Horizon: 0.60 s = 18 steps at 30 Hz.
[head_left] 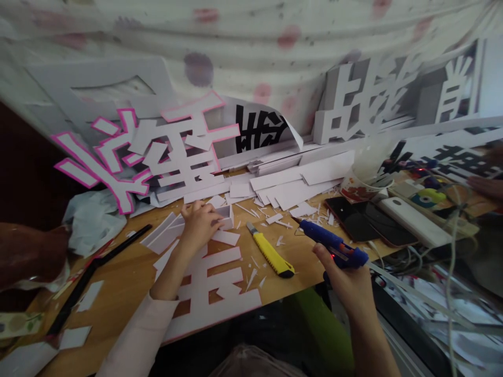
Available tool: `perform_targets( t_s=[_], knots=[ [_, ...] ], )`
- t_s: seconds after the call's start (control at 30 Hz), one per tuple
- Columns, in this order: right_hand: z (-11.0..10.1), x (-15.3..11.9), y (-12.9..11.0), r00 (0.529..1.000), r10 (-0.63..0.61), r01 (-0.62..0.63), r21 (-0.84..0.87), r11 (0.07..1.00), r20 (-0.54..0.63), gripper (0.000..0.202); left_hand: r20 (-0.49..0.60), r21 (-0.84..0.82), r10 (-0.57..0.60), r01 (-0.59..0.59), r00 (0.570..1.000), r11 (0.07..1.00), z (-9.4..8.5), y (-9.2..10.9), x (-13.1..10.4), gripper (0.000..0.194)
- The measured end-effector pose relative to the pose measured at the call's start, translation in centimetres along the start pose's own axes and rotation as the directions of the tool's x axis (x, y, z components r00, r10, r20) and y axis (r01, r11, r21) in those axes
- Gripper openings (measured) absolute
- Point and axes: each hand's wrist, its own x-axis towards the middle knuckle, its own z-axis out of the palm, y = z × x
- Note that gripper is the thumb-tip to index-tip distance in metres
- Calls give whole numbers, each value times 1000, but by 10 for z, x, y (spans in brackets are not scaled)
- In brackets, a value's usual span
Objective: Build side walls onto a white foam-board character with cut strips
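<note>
My right hand (348, 280) grips a blue hot glue gun (334, 241), its nozzle pointing up and left over the table. A small red light glows on the gun's side. My left hand (200, 222) curls its fingers over a white foam board strip (225, 213) that stands on edge at the top of a cut-out white character (196, 290). My palm and wrist hide part of that character. Between my hands lies a yellow utility knife (272, 253), its blade end pointing away from me.
Foam board scraps (281, 217) litter the wooden table (129, 272). Behind stand a pink-edged character (188, 146) and a built-up white character (357, 102). Phones (369, 222), a cup (361, 186) and tangled cables (451, 251) are right. A black bar (84, 283) lies left.
</note>
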Motion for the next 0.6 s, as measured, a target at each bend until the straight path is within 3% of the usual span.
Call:
perform_targets(
  t_s=[0.27,0.43,0.6],
  knots=[
    [0,-3,9,999,40,-40,17,999,-19,39,-25,6,-2,2,1000,1000,0,9,-4,6],
    [-2,-2,10,995,94,-94,-5,996,27,41,-33,-8,-19,18,999,1000,2,10,-3,6],
    [-2,-2,10,996,67,-68,8,998,57,37,-23,-38,13,-14,1000,999,-2,9,3,5]
  ],
)
